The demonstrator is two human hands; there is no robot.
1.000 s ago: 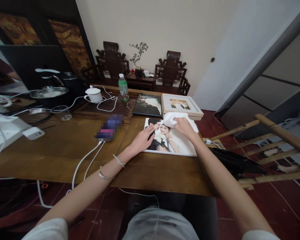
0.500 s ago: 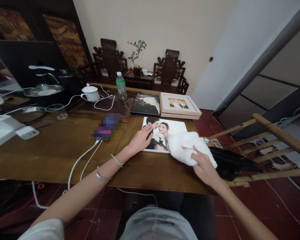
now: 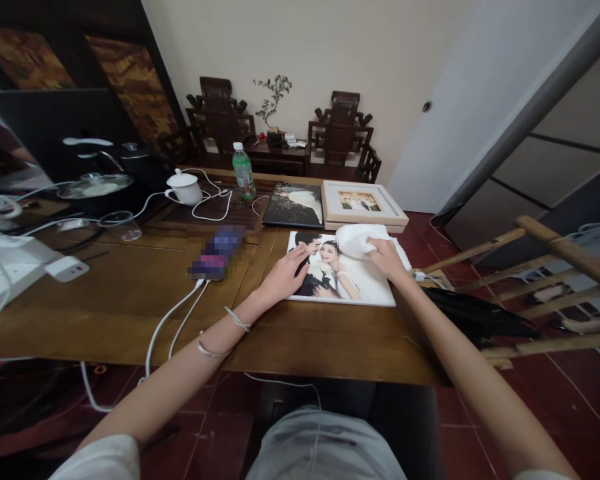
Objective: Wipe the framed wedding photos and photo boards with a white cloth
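Note:
A white-edged photo panel with a picture of a couple lies flat on the wooden table. Resting on its left part is my left hand, with fingers stretched out. My right hand grips a fluffy white cloth, which covers the panel's upper right corner. Behind the panel lie a dark photo panel and a light wooden picture frame side by side.
Left of the panel a phone is plugged into white cables. Further back stand a green-labelled bottle and a lidded white cup. A clear plastic cup and a white power strip sit at left. A bamboo rack flanks the table's right side.
My right hand has moved the white cloth from the panel's lower right corner up and away to its upper right. My left hand stays on the panel's left part.

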